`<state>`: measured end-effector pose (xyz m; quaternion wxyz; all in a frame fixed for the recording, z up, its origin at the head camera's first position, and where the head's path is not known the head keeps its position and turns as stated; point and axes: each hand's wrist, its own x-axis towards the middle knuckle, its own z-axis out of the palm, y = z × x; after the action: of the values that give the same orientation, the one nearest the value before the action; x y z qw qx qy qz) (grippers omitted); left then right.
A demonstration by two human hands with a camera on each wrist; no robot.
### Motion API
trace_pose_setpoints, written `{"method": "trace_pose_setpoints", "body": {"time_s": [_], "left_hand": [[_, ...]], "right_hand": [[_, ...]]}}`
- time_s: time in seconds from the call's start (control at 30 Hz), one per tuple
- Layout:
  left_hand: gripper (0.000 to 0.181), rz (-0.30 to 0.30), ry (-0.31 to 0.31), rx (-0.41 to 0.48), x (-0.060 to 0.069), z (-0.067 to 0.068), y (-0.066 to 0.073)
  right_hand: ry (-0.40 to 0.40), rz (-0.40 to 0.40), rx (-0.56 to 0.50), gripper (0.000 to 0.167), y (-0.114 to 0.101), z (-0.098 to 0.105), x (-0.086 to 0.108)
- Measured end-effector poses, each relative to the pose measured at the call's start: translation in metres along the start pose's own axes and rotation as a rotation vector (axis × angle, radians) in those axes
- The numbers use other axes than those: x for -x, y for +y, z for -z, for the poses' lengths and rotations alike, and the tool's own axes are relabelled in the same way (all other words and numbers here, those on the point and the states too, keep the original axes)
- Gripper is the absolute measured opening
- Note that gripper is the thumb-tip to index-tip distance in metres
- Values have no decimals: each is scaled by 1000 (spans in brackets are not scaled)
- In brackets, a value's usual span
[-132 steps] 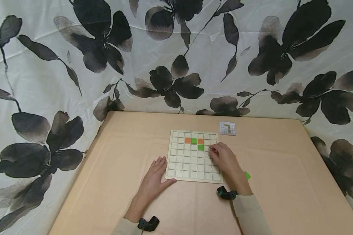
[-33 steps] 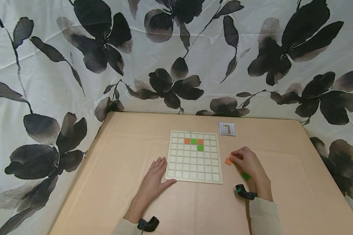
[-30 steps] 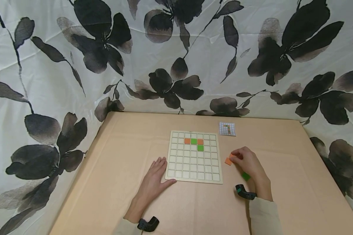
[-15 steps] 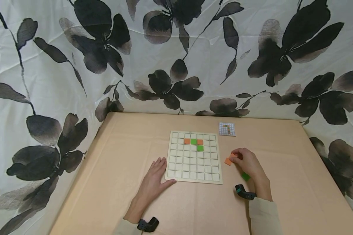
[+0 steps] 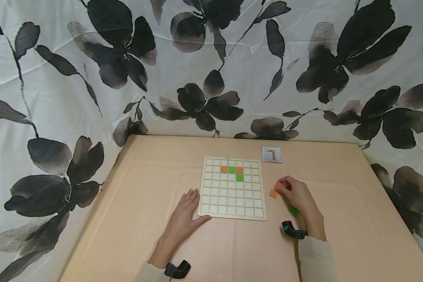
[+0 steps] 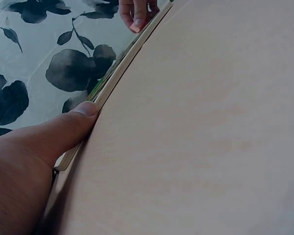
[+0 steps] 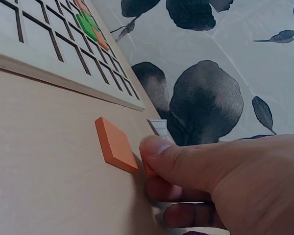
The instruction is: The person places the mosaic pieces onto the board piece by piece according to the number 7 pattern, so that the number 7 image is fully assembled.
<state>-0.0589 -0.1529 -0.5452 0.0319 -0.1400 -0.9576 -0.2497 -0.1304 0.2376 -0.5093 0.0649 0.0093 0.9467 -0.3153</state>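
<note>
Orange square tile (image 5: 277,184), pinched by right hand (image 5: 297,193), best lifted level; straight-fingered left hand (image 5: 184,215) touches cream gridded board (image 5: 223,199).

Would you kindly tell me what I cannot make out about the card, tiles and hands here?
Printed card: head view, too small to read every square.
Held orange tile: right wrist view, mostly covered by the right hand.
Green tile: head view, partly hidden by the right hand, so whether others lie there is unclear.
Left hand: left wrist view, cut off by the left edge.
</note>
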Motion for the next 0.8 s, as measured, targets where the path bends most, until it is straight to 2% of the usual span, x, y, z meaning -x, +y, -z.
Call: {"method": "trace_pose_setpoints", "body": {"time_s": [0.33, 0.6, 0.8], "left_hand": [[89, -12, -3, 6, 3, 2, -3], [89, -25, 0, 14, 7, 5, -6], [88, -48, 8, 22, 9, 7, -7]], "right_hand": [[46, -2, -2, 42, -4, -2, 8], [90, 37, 9, 38, -10, -6, 13], [113, 27, -10, 35, -16, -10, 16]]}}
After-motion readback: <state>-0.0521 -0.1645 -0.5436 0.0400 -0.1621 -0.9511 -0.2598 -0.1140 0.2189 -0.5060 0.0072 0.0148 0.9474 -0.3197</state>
